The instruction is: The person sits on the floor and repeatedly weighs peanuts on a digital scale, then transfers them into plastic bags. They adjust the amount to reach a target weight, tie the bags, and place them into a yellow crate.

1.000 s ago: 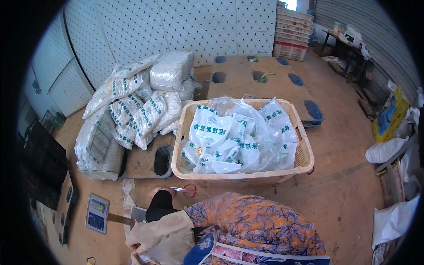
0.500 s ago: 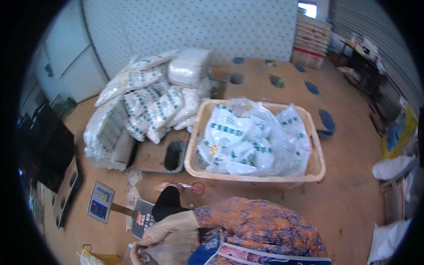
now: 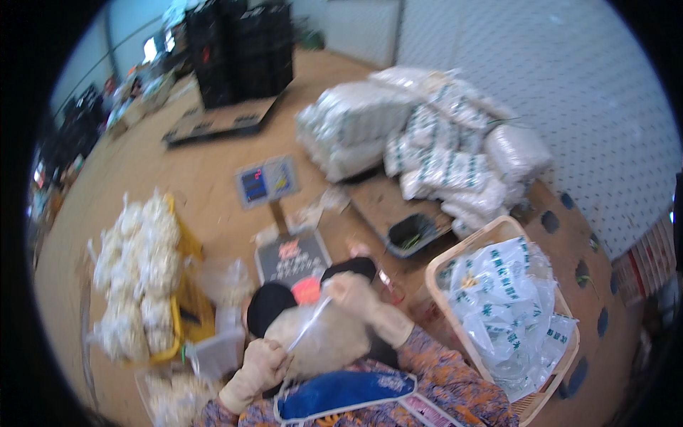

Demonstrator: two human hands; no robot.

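In my lap lies a clear plastic bag (image 3: pixel 313 338) bulging with pale contents that I cannot make out. My left hand (image 3: pixel 265 364), in a cream glove, is closed on one side of the bag's top. My right hand (image 3: pixel 350 293), also gloved, grips the other side, farther from me. A white strip of the plastic runs taut between the two hands. Just beyond my knees is the dark platform of a weighing scale (image 3: pixel 293 260), with a red patch at its near edge. Its lit display (image 3: pixel 266 182) stands behind it on a post.
To my left, a yellow crate (image 3: pixel 186 245) is heaped with filled bags, beside a clear plastic tub (image 3: pixel 215 349). A beige basket (image 3: pixel 466 341) of printed plastic bags stands on my right. Stacked white packages (image 3: pixel 356 124) lie on a pallet ahead; black crates (image 3: pixel 242 57) rise farther back.
My view has swung left, bringing the yellow crate and scale into full view. My right hand has come into view, and the bag is now stretched between both hands.
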